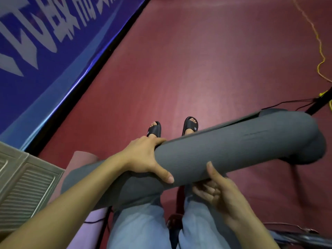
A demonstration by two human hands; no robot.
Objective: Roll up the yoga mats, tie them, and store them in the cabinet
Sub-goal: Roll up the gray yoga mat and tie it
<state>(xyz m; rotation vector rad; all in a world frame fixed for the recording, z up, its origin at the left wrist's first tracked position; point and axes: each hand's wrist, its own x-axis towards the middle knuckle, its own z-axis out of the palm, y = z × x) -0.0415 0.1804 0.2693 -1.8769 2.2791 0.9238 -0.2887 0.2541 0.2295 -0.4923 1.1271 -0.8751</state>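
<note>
The grey yoga mat [233, 150] is rolled into a thick tube and held up off the floor, right across the middle of the view, running from about 8 o'clock up to 3 o'clock over the person's legs. Its far end, out at 3 o'clock, is blurred, with a loose flap of mat showing along the upper edge there. No tie is visible around it.

The left hand [145, 157] is on top of the roll just left of centre, fingers curled over the far side and the thumb [166, 175] pressed along the near side: a firm wrap on the mat. The right hand [215, 189] comes in from 5 o'clock beneath the roll, palm turned up, fingers loosely bent under the tube, thumb laid up against its near face. It cradles the mat from below; how tightly it grips, I cannot tell.

Below the roll, blue jeans [140, 225] and, past the mat toward 12 o'clock, two feet in black slides [154, 130] on the dark red floor [197, 60].

At 7 o'clock, behind the left forearm, a pink mat [84, 221] stands close to the person's leg, partly hidden. Just beside it, at 9 o'clock, a beige louvred cabinet door [27, 186]. From 9 up to 12 o'clock runs a blue banner [36, 69] with large white characters, edged by a black strip. Over at 2 o'clock, a yellow cord [319, 51] snakes across the floor, and a thin black cable [287, 103] trails beneath it toward a dark stand at the right edge.
</note>
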